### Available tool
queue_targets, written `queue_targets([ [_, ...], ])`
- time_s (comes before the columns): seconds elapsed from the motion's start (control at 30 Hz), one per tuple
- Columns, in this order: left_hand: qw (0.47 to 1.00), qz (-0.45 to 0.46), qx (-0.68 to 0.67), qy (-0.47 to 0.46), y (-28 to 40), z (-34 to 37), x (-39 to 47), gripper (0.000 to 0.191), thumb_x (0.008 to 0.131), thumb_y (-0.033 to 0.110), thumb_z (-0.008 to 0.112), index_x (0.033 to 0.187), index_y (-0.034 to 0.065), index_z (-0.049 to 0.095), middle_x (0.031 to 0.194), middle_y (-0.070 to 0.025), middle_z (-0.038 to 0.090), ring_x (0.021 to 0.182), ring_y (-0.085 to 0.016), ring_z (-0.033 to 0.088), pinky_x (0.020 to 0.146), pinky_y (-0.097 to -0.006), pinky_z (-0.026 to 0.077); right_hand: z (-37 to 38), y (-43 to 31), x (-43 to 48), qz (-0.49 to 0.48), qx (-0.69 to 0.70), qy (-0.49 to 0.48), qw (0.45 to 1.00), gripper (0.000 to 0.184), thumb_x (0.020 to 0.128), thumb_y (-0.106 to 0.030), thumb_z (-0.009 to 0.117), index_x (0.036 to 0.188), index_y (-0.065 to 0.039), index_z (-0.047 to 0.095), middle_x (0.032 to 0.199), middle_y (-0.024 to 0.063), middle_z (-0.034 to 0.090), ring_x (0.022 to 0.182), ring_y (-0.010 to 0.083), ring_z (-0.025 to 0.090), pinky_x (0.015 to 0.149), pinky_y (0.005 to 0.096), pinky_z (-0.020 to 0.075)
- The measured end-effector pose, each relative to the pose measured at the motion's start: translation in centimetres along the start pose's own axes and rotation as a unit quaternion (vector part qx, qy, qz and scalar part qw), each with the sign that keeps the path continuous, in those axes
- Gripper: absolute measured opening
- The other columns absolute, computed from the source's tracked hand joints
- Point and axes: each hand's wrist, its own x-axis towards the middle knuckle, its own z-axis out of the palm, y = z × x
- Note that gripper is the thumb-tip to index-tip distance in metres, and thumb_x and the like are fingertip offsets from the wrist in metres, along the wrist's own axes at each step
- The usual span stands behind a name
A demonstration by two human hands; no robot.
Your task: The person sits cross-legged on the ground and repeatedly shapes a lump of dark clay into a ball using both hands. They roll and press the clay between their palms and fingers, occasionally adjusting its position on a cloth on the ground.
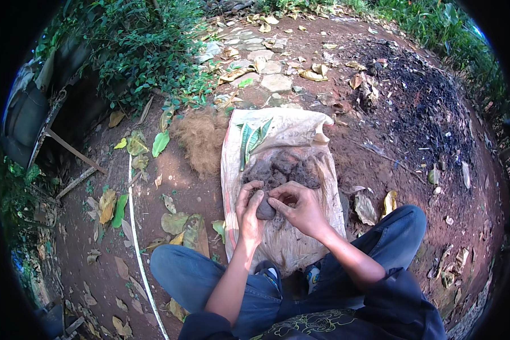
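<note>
A dark lump of soil or fibre point(264, 210) is held in my left hand point(250, 210), above a woven plastic sack point(280, 250) on the ground. The thumb and fingertips of my right hand point(297, 207) pinch at the lump's upper right side. Just beyond both hands, a heap of dark, crumbly, fibrous soil point(282, 168) lies on the sack. Several cut snake plant leaves point(250, 138) rest on the sack's far left part. My fingers hide part of the lump.
A mound of loose brown fibre point(202, 138) sits left of the sack. A white pipe or cord point(135, 238) runs along the ground farther left. Flat stones point(276, 83) lie ahead, and burnt black debris point(425, 106) covers ground at the right. Dry leaves point(365, 209) are scattered about.
</note>
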Motion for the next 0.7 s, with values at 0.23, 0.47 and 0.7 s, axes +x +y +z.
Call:
queue_targets([
  [0.23, 0.996, 0.053, 0.072, -0.008, -0.6, -0.5, 0.0, 0.023, 0.092, 0.008, 0.065, 0.114, 0.0025, 0.061, 0.117, -0.0040, 0.057, 0.103, -0.011, 0.056, 0.092, -0.0268, 0.044, 0.5, 0.3, -0.2, -0.013, -0.009, 0.017, 1.000, 0.008, 0.088, -0.002, 0.070, 0.090, 0.004, 0.065, 0.087, 0.0154, 0.064, 0.078, 0.0256, 0.065, 0.072, 0.0353, 0.0516],
  [0.47, 0.996, 0.041, 0.078, 0.003, -1.3, -1.0, 0.4, 0.024, 0.091, 0.009, 0.067, 0.114, 0.0021, 0.061, 0.116, -0.0040, 0.058, 0.107, -0.012, 0.055, 0.095, -0.0276, 0.043, 0.7, 1.0, -0.4, -0.079, -0.044, -0.027, 0.996, 0.008, 0.094, -0.003, 0.059, 0.096, 0.005, 0.057, 0.093, 0.0226, 0.060, 0.088, 0.0396, 0.059, 0.079, 0.0411, 0.0471],
  [0.7, 0.998, 0.018, 0.057, 0.020, -1.1, -0.5, 0.4, 0.025, 0.094, 0.008, 0.062, 0.118, 0.0023, 0.059, 0.103, -0.0034, 0.063, 0.092, -0.009, 0.060, 0.085, -0.0243, 0.048, 0.1, 1.5, -0.1, 0.027, 0.080, -0.112, 0.990, 0.020, 0.103, -0.019, 0.055, 0.101, 0.001, 0.059, 0.088, 0.0069, 0.060, 0.087, 0.0161, 0.055, 0.083, 0.0323, 0.0463],
])
